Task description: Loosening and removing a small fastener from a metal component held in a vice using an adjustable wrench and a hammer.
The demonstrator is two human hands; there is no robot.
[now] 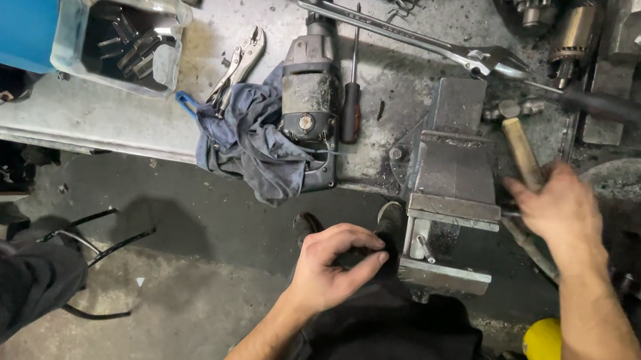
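Right hand (559, 209), blurred at the frame's right, gripped a wooden handle (522, 152) above the bench vise (452, 194) at centre. Left hand (331, 268) curled loosely by the vise's front jaw, pinching something small I could not make out. A misjudged swing could have struck those nearby fingers.

Drill (309, 95) lies on counter (89, 112), partly on blue rag (249, 145). Screwdriver (352, 100) just right of drill. Locking pliers (240, 64) left of drill, touching rag. Long wrench (422, 40) across counter top. Clear tub (122, 38) holds dark metal parts, beside blue box (5, 4). Chucks (574, 28) at upper right. Black cable (95, 248) on floor (192, 270).
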